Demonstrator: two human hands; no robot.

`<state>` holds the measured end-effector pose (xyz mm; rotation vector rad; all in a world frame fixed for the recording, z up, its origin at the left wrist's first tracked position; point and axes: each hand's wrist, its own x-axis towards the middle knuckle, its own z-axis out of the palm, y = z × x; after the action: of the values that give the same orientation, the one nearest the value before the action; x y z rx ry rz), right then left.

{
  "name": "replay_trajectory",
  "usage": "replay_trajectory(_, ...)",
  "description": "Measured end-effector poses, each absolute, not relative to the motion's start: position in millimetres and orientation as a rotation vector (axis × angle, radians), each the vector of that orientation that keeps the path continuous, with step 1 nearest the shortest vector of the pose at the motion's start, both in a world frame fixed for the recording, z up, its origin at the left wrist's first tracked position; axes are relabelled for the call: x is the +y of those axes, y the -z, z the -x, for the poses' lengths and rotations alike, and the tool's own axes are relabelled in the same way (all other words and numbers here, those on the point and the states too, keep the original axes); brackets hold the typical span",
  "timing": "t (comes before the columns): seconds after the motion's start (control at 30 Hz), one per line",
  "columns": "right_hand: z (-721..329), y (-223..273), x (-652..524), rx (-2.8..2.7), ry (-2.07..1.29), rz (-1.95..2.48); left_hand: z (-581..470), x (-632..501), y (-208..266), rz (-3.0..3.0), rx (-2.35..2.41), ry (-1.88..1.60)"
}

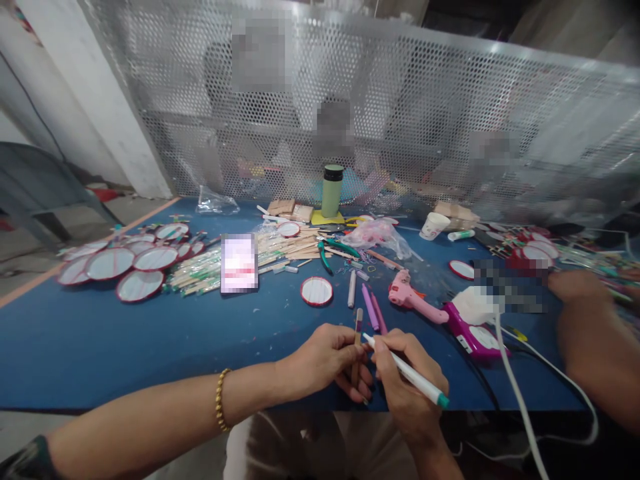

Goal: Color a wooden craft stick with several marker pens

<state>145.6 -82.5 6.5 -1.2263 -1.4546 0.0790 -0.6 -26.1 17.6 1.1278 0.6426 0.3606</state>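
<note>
My left hand [336, 357] is closed on a flat wooden stick [359, 333], held nearly upright with a greyish-purple band near its top. In my right hand [413, 380] is a white marker [417, 379] with a green end, gripped like a pen. Its tip points left and meets or nearly meets the stick; I cannot tell if they touch. Just beyond both hands lie a purple marker [371, 307] and a pale marker [351, 289]. A round white disc with a red rim [317, 292] rests on the blue table farther off.
Red-rimmed discs [110, 263] and bundled sticks [200, 270] cover the left side, near a lit phone [239, 263]. A pink glue gun [417, 300], magenta box [473, 333] and white cable [515, 393] lie right. A green bottle [331, 192] stands behind; another person's arm [590, 333] reaches in.
</note>
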Motion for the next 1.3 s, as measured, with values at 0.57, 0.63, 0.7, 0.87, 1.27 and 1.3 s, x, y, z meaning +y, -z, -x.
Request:
replay_trajectory(0.57, -143.9, -6.2, -83.4, -1.464, -0.07, 1.187, -1.0, -25.7, -17.0, -1.119, 0.648, -0.367)
replay_trajectory(0.63, -145.4, -6.0, -82.8, -1.503, -0.058, 1.176, -0.8, -25.9, -17.0, -1.124, 0.652, -0.371)
replay_trajectory(0.7, -146.0, -5.5, -82.3, -1.513, -0.049, 1.176, -0.4, -26.0, -17.3, -1.129, 0.653, -0.369)
replay_trajectory(0.87, -144.7, -4.5, -82.1, -1.505, -0.013, 1.186, 0.8, -26.3, -18.2, -1.13, 0.652, -0.361)
replay_trajectory(1.27, -143.7, -5.7, -81.9, -1.54, 0.006, 1.175, -0.1, -25.1, -17.8, -1.145, 0.657, -0.361)
replay_trajectory(1.3, -143.6, -5.4, -82.0, -1.523, 0.011, 1.189, -0.2, -25.2, -17.8, -1.142, 0.655, -0.362)
